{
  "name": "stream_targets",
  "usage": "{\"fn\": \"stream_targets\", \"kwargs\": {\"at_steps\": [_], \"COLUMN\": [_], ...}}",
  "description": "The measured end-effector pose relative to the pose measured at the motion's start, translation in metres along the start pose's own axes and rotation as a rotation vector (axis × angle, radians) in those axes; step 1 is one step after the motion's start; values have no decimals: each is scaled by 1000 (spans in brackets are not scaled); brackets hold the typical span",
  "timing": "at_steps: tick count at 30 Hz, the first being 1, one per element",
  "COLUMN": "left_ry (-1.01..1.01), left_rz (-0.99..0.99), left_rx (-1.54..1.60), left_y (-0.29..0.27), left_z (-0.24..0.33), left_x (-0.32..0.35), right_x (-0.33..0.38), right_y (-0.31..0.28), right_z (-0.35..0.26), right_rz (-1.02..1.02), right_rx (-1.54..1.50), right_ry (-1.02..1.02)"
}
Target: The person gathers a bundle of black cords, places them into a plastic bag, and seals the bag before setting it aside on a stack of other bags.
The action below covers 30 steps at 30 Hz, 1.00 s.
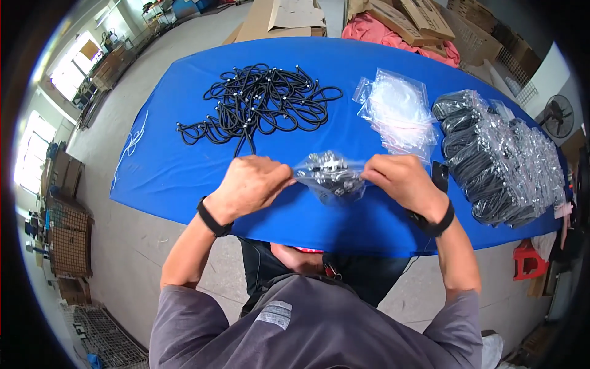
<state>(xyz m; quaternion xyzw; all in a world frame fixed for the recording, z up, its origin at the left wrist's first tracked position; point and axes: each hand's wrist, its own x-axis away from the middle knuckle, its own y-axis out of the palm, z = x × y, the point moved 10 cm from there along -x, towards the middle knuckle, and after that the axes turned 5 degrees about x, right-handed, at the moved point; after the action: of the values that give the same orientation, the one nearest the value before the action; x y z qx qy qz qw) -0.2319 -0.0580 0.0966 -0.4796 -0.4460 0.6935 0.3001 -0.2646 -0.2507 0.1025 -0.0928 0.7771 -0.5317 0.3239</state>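
Your left hand [251, 182] and your right hand [401, 179] are both pinched shut on the top edge of a small clear bag [330, 174], one at each end, holding it just above the near part of the desk [172, 172], which is covered in blue cloth. Inside the bag sits a coiled black cable; the glare on the plastic makes it hard to tell whether the bag's mouth is sealed or open. The two hands are apart, with the bag stretched between them. You wear a black band on each wrist.

Beyond the bag, toward the middle of the desk, lies a loose tangle of black cables [261, 101] with small light-coloured ends. To its right is a stack of empty clear bags [396, 111], lying flat. Further right, near the desk's edge, is a large heap of filled bags [501, 163], each holding a black coil. A dark flat object [440, 174] lies just beside your right hand, between it and the heap. Past the far edge of the desk you can see flattened cardboard [289, 15] and pink cloth [381, 32] on the floor.
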Motion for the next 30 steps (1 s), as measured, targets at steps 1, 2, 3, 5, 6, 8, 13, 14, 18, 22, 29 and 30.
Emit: {"fn": "stream_targets", "kwargs": {"at_steps": [1, 2, 3, 5, 6, 8, 13, 14, 18, 22, 29, 30], "left_ry": [20, 21, 15, 3, 5, -98, -133, -133, -410, -400, -388, -388], "left_rz": [-12, -12, 34, 123, 122, 0, 184, 183, 334, 457, 503, 502], "left_rx": [22, 22, 17, 6, 7, -16, 412, 411, 1241, 1384, 1402, 1403], "left_y": [2, 1, -5, -17, -17, -5, 25, 39, 84, 85, 92, 95], "left_z": [0, 0, -1, 1, 3, -1, -5, -6, -36, -41, -36, -38], "left_x": [0, -1, -2, -2, -3, -2, 5, 6, 10, 8, 7, 7], "right_x": [0, -1, 1, 1, 3, 6, 18, 18, 20, 28, 37, 37], "right_y": [2, 0, -6, -17, -16, -9, 32, 44, 70, 78, 77, 77], "right_z": [0, -2, -1, 0, 0, 1, 18, 20, 33, 47, 44, 45], "right_rz": [-8, -8, 15, 59, 60, 32, 190, 191, 267, 257, 257, 258], "right_rx": [-23, -22, -41, -82, -82, -66, -299, -300, -756, -962, -770, -770], "right_ry": [6, 6, 35, 94, 96, 106, 184, 184, 284, 466, 542, 543]}}
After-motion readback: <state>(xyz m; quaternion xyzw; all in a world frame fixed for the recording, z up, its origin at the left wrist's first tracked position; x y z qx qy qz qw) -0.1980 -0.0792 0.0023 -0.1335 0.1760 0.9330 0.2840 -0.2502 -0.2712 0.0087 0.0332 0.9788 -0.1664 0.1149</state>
